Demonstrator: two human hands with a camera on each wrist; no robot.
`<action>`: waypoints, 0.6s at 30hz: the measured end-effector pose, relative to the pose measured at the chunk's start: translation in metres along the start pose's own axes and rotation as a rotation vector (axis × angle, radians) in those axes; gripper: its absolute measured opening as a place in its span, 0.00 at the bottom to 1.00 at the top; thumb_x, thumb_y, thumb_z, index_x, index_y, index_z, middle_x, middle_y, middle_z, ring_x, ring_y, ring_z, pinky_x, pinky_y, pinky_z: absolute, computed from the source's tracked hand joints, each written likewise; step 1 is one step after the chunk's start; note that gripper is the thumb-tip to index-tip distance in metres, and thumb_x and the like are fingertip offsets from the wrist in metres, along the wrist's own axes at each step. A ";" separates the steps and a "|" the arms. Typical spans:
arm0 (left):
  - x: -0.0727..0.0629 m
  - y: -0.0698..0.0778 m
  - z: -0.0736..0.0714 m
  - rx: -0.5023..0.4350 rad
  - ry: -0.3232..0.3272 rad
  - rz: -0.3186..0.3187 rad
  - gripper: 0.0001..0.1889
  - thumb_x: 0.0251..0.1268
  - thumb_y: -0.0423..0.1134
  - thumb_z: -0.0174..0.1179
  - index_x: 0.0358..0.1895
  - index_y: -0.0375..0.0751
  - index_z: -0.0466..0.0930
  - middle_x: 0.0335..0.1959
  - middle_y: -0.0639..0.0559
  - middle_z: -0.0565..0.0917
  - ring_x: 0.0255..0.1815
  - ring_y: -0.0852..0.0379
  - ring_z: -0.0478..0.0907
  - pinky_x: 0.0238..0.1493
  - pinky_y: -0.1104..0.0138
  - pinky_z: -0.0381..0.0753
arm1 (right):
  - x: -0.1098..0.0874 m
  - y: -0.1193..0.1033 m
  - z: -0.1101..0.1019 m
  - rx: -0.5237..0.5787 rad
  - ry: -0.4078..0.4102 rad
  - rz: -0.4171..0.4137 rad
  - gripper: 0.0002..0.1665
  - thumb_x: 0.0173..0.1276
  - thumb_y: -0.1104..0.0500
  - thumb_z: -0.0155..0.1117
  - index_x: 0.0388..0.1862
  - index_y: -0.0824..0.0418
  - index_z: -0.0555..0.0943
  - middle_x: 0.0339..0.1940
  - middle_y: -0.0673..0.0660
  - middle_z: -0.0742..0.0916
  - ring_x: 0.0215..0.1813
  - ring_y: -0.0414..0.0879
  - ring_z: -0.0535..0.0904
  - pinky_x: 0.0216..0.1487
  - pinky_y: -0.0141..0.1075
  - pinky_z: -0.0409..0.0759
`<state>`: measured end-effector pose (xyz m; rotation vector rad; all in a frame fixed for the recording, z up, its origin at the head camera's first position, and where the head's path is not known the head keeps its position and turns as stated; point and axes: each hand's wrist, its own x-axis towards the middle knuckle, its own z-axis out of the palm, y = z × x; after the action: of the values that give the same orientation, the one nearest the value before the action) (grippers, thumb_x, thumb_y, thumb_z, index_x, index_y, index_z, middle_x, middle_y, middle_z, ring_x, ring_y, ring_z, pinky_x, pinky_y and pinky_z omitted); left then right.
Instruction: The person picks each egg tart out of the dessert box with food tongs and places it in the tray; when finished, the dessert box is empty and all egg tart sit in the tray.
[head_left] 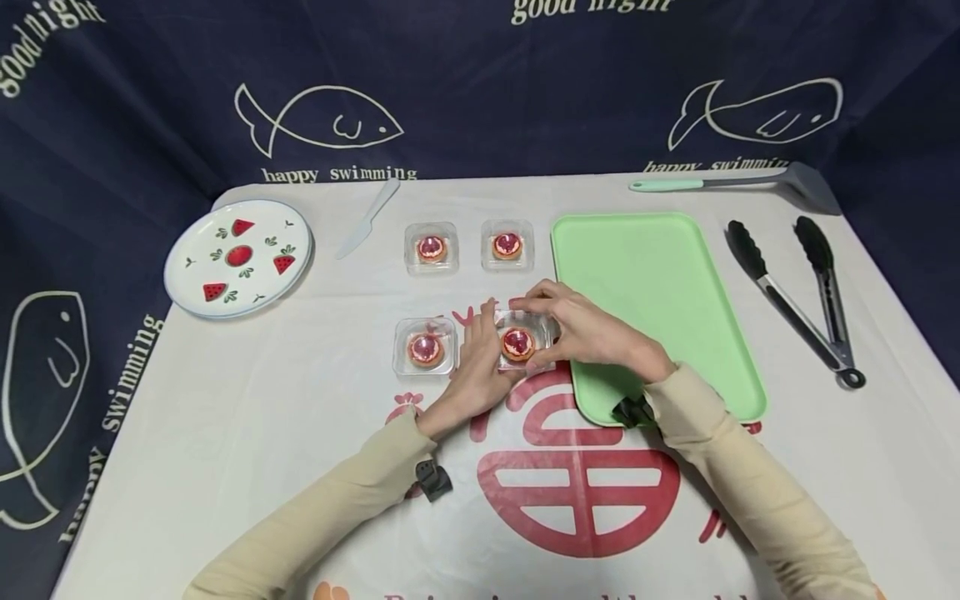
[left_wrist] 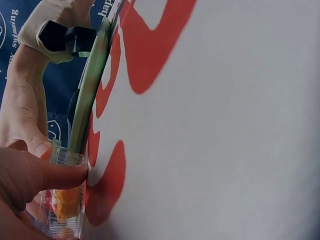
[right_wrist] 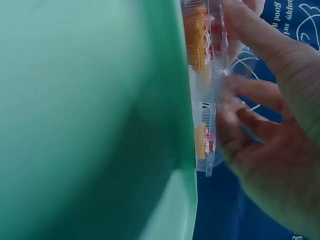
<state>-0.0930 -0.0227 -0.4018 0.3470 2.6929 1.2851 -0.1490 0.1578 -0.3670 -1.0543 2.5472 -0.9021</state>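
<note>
Both hands are at a clear plastic box (head_left: 543, 335) holding a small round tart (head_left: 517, 343) with a red glossy top. My left hand (head_left: 480, 367) steadies the box's left side, fingers fairly straight and pointing away, its thumb (left_wrist: 62, 175) along the near wall. Around the right side curves my right hand (head_left: 588, 329), with the thumb at the near edge and fingertips at the far edge. Left of these hands sits another boxed tart (head_left: 426, 350). Two more tart boxes, one left (head_left: 431, 247) and one right (head_left: 507, 245), stand farther back.
A light green tray (head_left: 645, 275) lies under the right forearm. Black-tipped tongs (head_left: 806, 321) and a spatula (head_left: 738, 179) are at the right. On the left are a plate with a watermelon pattern (head_left: 238, 283) and a pale plastic knife (head_left: 370, 218).
</note>
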 end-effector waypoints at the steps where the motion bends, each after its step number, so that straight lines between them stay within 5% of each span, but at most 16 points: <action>1: 0.000 0.000 0.000 0.001 0.003 0.002 0.53 0.50 0.30 0.71 0.74 0.27 0.42 0.69 0.29 0.59 0.72 0.38 0.53 0.68 0.43 0.62 | 0.000 -0.001 0.000 -0.008 0.008 -0.006 0.51 0.42 0.50 0.84 0.64 0.68 0.75 0.55 0.60 0.78 0.58 0.49 0.70 0.62 0.47 0.70; 7: 0.001 0.001 -0.003 0.018 -0.004 0.012 0.54 0.47 0.28 0.72 0.74 0.27 0.43 0.68 0.29 0.60 0.70 0.37 0.56 0.69 0.45 0.63 | 0.000 -0.003 0.000 -0.014 0.023 -0.014 0.50 0.41 0.50 0.85 0.64 0.67 0.76 0.55 0.60 0.78 0.58 0.49 0.70 0.62 0.47 0.71; 12: 0.000 0.004 -0.013 0.003 -0.113 0.009 0.58 0.43 0.28 0.74 0.75 0.27 0.41 0.69 0.27 0.56 0.72 0.37 0.53 0.74 0.51 0.58 | -0.002 -0.003 0.002 0.015 0.011 0.013 0.51 0.41 0.50 0.85 0.65 0.66 0.75 0.54 0.61 0.78 0.56 0.49 0.70 0.60 0.47 0.71; 18: -0.003 0.012 -0.030 -0.003 -0.196 0.017 0.52 0.52 0.27 0.68 0.76 0.30 0.41 0.69 0.29 0.54 0.70 0.38 0.60 0.72 0.54 0.62 | -0.005 -0.005 0.001 0.023 0.023 0.018 0.51 0.44 0.50 0.83 0.66 0.66 0.73 0.55 0.61 0.78 0.57 0.50 0.70 0.61 0.47 0.71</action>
<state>-0.0951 -0.0386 -0.3741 0.4701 2.5299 1.1917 -0.1420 0.1576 -0.3647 -1.0183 2.5548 -0.9418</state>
